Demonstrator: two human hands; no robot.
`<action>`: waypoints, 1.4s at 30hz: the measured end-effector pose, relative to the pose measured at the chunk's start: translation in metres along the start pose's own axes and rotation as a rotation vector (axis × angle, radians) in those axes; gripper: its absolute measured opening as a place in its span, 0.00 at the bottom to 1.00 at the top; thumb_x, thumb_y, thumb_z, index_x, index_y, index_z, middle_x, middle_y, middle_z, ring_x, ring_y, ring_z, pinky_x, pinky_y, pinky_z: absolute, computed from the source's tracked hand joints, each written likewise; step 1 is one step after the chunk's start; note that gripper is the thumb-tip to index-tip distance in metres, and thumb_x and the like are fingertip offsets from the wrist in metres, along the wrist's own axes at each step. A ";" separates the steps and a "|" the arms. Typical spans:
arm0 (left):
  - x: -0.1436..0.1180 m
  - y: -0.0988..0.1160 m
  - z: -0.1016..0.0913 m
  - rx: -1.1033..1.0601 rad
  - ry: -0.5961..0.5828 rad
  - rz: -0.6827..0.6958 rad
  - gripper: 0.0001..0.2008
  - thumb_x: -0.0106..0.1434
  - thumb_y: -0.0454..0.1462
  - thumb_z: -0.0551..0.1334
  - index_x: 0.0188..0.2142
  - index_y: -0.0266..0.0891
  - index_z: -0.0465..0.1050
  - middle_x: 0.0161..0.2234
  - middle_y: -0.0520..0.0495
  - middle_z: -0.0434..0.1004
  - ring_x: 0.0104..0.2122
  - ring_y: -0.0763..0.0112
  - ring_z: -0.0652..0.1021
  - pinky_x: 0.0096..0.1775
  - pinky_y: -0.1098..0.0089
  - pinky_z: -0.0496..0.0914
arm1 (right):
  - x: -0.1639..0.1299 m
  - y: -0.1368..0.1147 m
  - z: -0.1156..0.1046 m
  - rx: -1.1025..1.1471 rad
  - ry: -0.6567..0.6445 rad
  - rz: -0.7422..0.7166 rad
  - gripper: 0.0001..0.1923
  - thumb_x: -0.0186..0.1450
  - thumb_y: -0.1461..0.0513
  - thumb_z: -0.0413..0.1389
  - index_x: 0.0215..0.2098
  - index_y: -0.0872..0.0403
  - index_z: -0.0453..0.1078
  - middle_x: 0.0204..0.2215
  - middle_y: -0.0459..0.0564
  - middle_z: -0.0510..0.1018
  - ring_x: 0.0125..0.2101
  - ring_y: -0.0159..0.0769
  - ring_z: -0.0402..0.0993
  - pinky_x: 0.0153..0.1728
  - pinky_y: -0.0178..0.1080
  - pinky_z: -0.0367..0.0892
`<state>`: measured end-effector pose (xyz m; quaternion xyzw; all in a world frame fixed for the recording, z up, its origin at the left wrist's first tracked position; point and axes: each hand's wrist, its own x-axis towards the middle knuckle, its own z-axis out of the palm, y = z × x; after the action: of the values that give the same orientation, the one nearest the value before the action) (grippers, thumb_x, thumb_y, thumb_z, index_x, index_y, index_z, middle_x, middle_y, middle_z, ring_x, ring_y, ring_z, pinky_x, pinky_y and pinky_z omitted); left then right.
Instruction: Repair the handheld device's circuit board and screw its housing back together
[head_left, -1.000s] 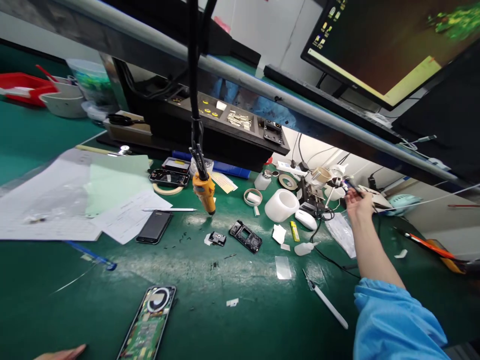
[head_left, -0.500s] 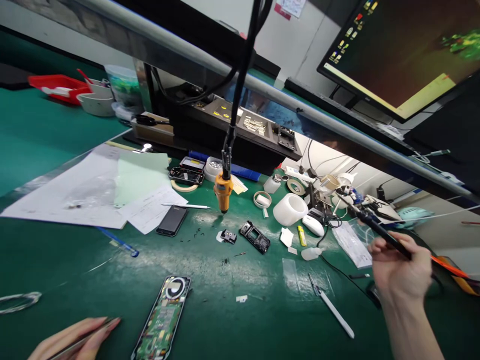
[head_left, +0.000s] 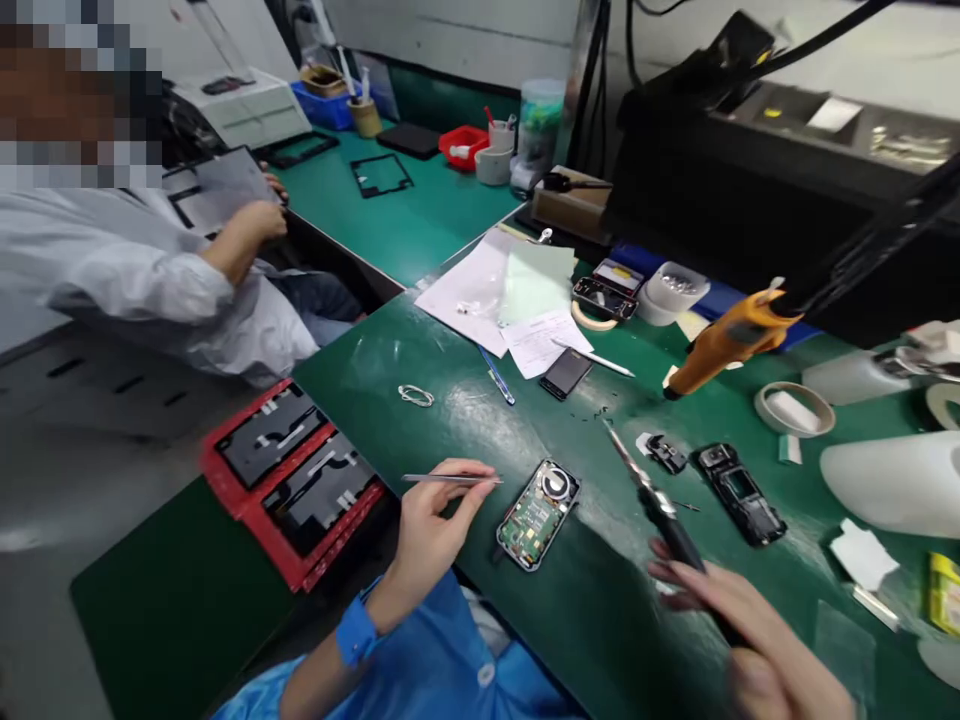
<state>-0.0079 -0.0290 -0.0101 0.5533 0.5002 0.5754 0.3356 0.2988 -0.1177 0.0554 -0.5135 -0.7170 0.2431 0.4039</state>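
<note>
My left hand [head_left: 431, 525] grips thin metal tweezers [head_left: 450, 480], held level just left of an opened phone [head_left: 538, 513] whose green circuit board and round coil show. My right hand [head_left: 750, 630], at the lower right, holds a black pen-shaped tool [head_left: 660, 510] with a metal tip that points up and left, above the mat to the right of the opened phone. A small black part [head_left: 664, 453] and a black phone frame [head_left: 739, 493] lie beyond the tool's tip.
An orange screwdriver [head_left: 724, 343] hangs over the green mat [head_left: 420, 350]. Papers [head_left: 510, 290], a dark phone [head_left: 566, 373], a blue pen [head_left: 495, 375] and tape rolls [head_left: 795, 408] lie around. A red tray [head_left: 296, 475] sits at the left edge. A person in white [head_left: 150, 280] works at the left.
The view has swung left and down. My right hand brought the black tool from the stand at the right toward the opened phone. My left hand with the tweezers came up beside it.
</note>
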 end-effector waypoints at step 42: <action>-0.008 0.009 0.018 0.352 -0.236 0.196 0.04 0.77 0.34 0.68 0.43 0.41 0.76 0.42 0.45 0.90 0.45 0.65 0.90 0.46 0.64 0.86 | 0.022 0.015 0.098 0.189 -0.018 0.085 0.15 0.83 0.50 0.52 0.62 0.45 0.69 0.58 0.58 0.78 0.43 0.38 0.86 0.33 0.37 0.84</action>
<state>0.0120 -0.0351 -0.0064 0.7128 0.4940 0.4403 0.2324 0.2224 -0.0852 -0.0031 -0.5007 -0.6722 0.3312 0.4333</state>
